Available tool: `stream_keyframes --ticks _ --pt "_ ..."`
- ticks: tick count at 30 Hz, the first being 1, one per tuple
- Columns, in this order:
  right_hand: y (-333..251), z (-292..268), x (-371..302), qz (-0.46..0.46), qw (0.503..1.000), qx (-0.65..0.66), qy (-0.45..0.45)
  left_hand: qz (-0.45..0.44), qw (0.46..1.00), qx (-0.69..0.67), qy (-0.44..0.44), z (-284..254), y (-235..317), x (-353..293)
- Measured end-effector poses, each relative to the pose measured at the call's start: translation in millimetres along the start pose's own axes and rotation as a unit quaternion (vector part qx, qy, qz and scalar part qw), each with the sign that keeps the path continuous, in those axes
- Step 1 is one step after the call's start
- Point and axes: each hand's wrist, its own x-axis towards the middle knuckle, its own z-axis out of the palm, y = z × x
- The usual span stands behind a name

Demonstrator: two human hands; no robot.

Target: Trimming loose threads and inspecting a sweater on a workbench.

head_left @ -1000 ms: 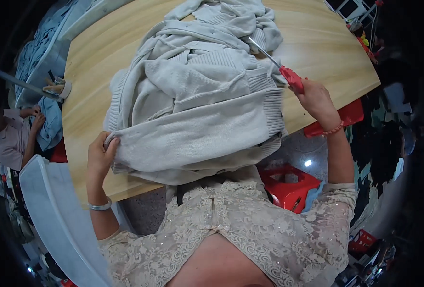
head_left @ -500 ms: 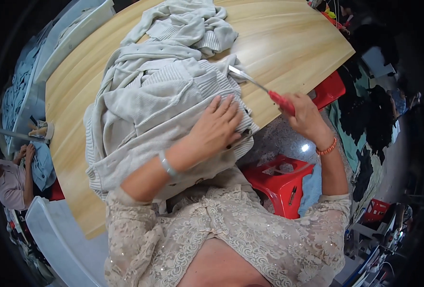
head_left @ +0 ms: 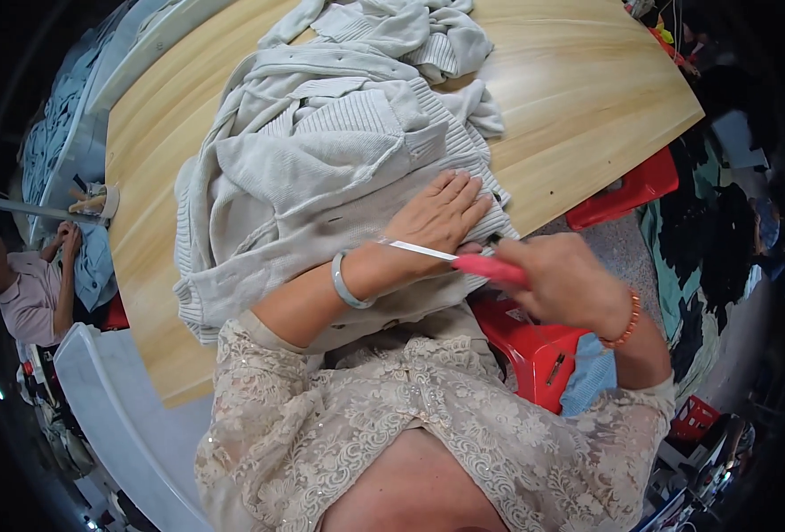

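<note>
Scissors (head_left: 474,264) swung inward over the laid-out cardigan (head_left: 312,182), gripped by right hand (head_left: 570,281); left hand (head_left: 437,219) rests flat there, no cut visible.

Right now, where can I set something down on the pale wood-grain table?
Widest: the table right of the grey knit garments, out to its right corner; narrower: between garments and left table edge. Crowded: the near middle, where the left hand rests on the garments and the right hand holds a red-handled metal tool.
</note>
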Motion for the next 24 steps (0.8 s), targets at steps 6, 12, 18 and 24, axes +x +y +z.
stream_keyframes --ticks 6,12,18,24 --pt "-27.8 0.4 24.8 -0.028 0.999 -0.033 -0.029 0.049 0.998 0.038 0.008 10.0 -4.0 -1.6" --pt "2.5 -19.6 -35.8 0.141 0.98 -0.136 0.024 0.007 0.999 -0.041 0.014 -11.2 0.2 -5.9" --pt "-30.7 -6.7 -28.8 0.091 0.994 -0.061 0.029 0.032 0.994 -0.005 0.107 -7.4 2.0 -17.4" --pt "-35.6 8.3 -9.9 0.016 0.999 -0.027 0.029 -0.035 0.997 0.06 -0.013 -51.7 0.7 -111.8"
